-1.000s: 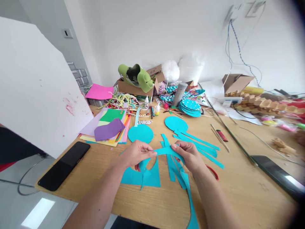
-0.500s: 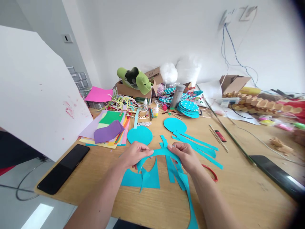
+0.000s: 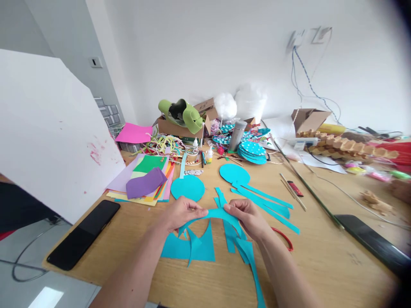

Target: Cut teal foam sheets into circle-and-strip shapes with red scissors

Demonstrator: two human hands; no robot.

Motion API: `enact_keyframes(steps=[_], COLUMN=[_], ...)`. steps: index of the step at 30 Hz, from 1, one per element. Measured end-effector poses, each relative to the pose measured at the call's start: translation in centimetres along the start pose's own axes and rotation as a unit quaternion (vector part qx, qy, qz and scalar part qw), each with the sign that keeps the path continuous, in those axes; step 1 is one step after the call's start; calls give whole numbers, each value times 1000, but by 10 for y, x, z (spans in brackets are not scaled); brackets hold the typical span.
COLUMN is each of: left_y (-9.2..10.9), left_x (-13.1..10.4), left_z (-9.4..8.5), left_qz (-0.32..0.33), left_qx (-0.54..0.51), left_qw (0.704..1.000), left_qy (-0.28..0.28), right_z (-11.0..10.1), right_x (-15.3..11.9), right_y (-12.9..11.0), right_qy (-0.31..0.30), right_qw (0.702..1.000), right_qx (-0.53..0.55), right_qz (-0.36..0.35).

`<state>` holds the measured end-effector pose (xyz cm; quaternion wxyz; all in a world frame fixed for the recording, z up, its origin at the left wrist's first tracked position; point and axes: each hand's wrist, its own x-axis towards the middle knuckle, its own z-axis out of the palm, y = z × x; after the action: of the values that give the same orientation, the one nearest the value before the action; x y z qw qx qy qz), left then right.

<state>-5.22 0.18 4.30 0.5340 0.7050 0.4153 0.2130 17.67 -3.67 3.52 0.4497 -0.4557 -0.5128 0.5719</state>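
Note:
My left hand (image 3: 186,214) and my right hand (image 3: 246,215) pinch a curved blue strip (image 3: 221,214) between thumbs and fingers, holding it as an arch over the table. Beneath and around it lie a blue sheet with curved cutouts (image 3: 205,246) and several narrow blue offcuts (image 3: 253,267). Beyond my left hand is a blue disc (image 3: 188,188), with a pale strip (image 3: 183,166) at its top. Another blue disc (image 3: 234,173) lies farther right, touching long blue strips (image 3: 272,205). Red scissor handles (image 3: 284,238) show partly beside my right forearm.
A black phone (image 3: 84,234) lies at the left table edge, near stacked coloured sheets (image 3: 146,184). Behind are glue bottles (image 3: 209,155), a grey flask (image 3: 237,136) and dotted discs (image 3: 252,152). A long green stick (image 3: 305,184) and another dark device (image 3: 372,239) lie right.
The view has tilted up slightly, so the table appears lower. Both hands still hold the curved strip, which now looks flatter and more spread out.

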Motion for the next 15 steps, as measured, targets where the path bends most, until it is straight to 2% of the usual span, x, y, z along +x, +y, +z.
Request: enact_keyframes(steps=[3,7,15], left_y=[-1,-1,4], left_x=[1,1,-3], left_z=[-1,-4,-8], left_qz=[-5,-15,-7], left_qx=[-24,-21,-14], left_qw=[1000,1000,1000], left_qy=[-12,0,-5], right_z=[-3,-6,-14], right_x=[-1,-2,-6], right_y=[0,-4,-8], right_qy=[-15,-46,-183], right_qw=[999,996,974], right_qx=[-29,-73,-135], right_qz=[-8,-15,18])
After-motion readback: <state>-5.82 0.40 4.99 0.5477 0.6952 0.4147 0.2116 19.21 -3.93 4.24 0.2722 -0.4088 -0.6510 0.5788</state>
